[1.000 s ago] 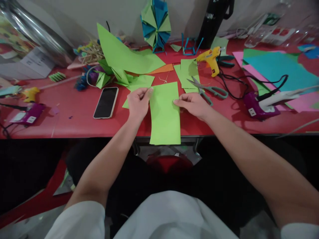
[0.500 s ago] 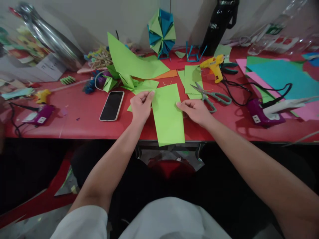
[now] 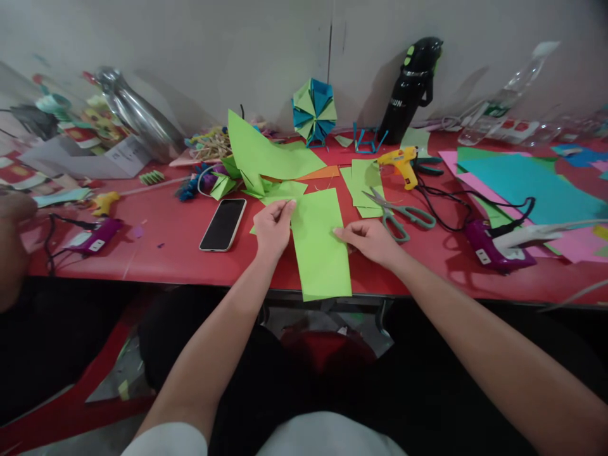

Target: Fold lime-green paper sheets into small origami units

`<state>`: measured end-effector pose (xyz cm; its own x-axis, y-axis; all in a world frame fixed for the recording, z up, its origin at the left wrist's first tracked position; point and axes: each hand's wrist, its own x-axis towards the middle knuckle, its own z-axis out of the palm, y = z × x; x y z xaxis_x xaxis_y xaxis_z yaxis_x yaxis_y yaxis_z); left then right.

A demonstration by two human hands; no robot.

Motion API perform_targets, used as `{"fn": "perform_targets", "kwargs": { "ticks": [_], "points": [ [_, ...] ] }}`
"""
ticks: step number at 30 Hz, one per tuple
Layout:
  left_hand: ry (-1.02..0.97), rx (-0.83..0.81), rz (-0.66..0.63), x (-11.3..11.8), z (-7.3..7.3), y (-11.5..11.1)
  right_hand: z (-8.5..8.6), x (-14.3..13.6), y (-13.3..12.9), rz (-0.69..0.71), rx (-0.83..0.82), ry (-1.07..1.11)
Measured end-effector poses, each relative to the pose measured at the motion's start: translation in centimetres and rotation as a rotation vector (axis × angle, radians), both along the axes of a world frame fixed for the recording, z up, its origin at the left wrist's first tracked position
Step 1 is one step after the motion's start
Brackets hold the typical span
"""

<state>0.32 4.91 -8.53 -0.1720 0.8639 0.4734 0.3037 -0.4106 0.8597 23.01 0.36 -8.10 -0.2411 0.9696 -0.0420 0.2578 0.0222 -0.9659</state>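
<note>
A light green paper rectangle (image 3: 320, 253) hangs between my hands, its lower end reaching over the front edge of the red table (image 3: 166, 269). My left hand (image 3: 274, 227) pinches its upper left corner. On the right side, my right hand (image 3: 365, 239) grips the paper's edge between thumb and fingers. Grey-green scissors (image 3: 412, 216) lie partly open just beyond my right hand, beside smaller green sheets (image 3: 363, 183). A phone (image 3: 223, 225) rests to the left of my left hand. Behind the held sheet are a large curled green sheet (image 3: 280, 158) and folded green pieces.
A yellow glue gun (image 3: 401, 166), purple power strip (image 3: 498, 247) with black cable and coloured sheets (image 3: 527, 183) are at right. Against the wall stand a blue-green paper ball (image 3: 314, 114) and black bottle (image 3: 411, 92). Another person's hand (image 3: 14, 234) is at the far left.
The camera view has tilted up, so the table sits lower in the picture and more wall shows. Both hands keep their hold on the green sheet.
</note>
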Motion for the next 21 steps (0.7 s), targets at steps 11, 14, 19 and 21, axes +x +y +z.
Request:
{"fn": "perform_targets", "kwargs": {
  "ticks": [11,14,19,21],
  "points": [
    [-0.089,-0.096,0.032,0.05,0.0,-0.15,-0.13,-0.29,0.08,-0.032,0.056,0.031],
    [-0.121,-0.132,0.015,-0.05,-0.15,-0.23,-0.27,-0.13,0.18,0.015,0.045,0.016],
    [-0.116,-0.149,0.028,-0.08,-0.13,-0.31,-0.17,0.25,0.35,0.112,-0.003,-0.003],
    [-0.113,-0.143,0.028,-0.07,-0.04,-0.27,-0.11,0.24,0.35,0.105,-0.002,0.003]
  ]
}}
